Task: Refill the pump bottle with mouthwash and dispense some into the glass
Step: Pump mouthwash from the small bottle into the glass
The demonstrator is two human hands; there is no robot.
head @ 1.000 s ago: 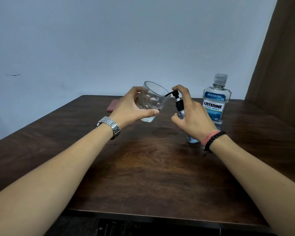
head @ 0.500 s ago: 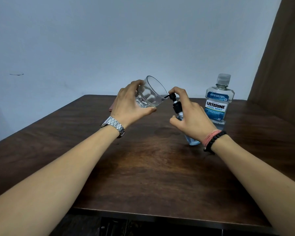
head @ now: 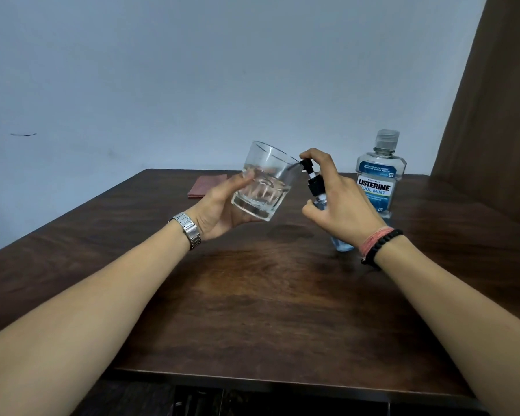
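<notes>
Both hands are closed around objects above the dark brown wooden table [head: 252, 310]. On the table, behind the right wrist, stands the clear plastic mouthwash bottle [head: 380, 178] with blue label and a closed cap, upright. The left hand [head: 219, 205] grips the clear heavy drinking glass [head: 263, 183] from below, tilted, lifted off the table, its rim toward the pump. The right hand [head: 341, 202] wraps the small clear pump bottle [head: 339, 244] with blue liquid, which stands on the table; the index finger [head: 318, 156] lies on the black pump head [head: 306, 164], whose spout reaches the glass rim. A flat reddish cloth [head: 207, 186] lies at the far side.
</notes>
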